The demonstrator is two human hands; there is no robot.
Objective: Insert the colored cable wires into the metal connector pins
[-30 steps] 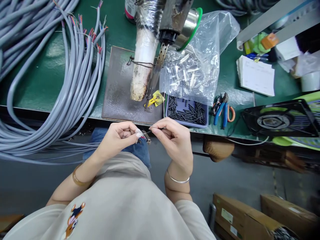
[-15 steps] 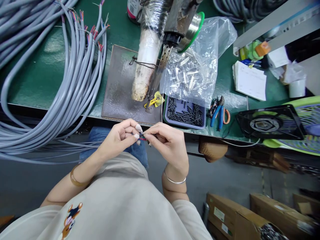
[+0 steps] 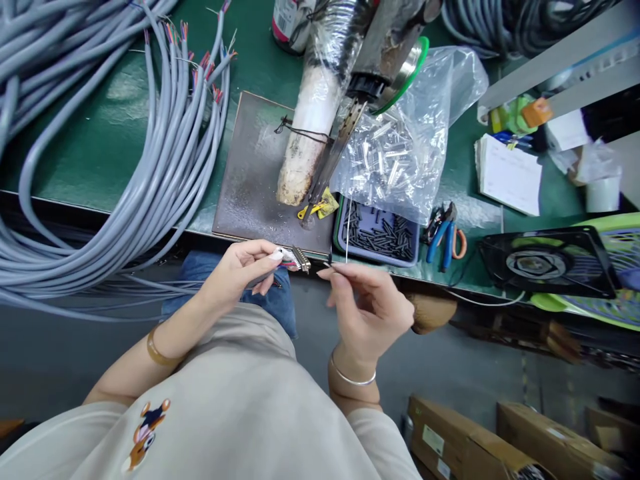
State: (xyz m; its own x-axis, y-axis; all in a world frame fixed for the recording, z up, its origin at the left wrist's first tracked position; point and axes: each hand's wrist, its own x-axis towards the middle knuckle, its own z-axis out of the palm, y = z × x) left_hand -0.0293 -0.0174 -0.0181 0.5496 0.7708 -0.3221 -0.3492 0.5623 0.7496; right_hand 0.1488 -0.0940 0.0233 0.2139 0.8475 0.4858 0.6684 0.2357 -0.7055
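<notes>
My left hand (image 3: pixel 240 270) is closed at the table's front edge around a multi-pin connector (image 3: pixel 301 259) with thin coloured wires at its back. The connector's metal end sticks out to the right of the fingertips. To its right, my right hand (image 3: pixel 367 303) pinches thumb and forefinger together, apart from the connector. A small dark sliver shows at those fingertips, too small to name. A thin pale strand (image 3: pixel 348 230) hangs just above this hand; whether they touch I cannot tell. Behind it is a purple tray (image 3: pixel 416 250) of short black tubes.
A soldering iron (image 3: pixel 345 137) slants over a dark board (image 3: pixel 250 173) beside a white wrapped post (image 3: pixel 315 113). A clear bag (image 3: pixel 400 153) of metal parts overlaps the tray. Grey cables (image 3: pixel 165 153) lie left; pliers (image 3: pixel 440 233) and a fan (image 3: pixel 550 263) sit right.
My right hand has moved right, away from my left hand, with its fingertips still pinched. The connector's metal end now shows clearly. The view has shifted slightly left.
</notes>
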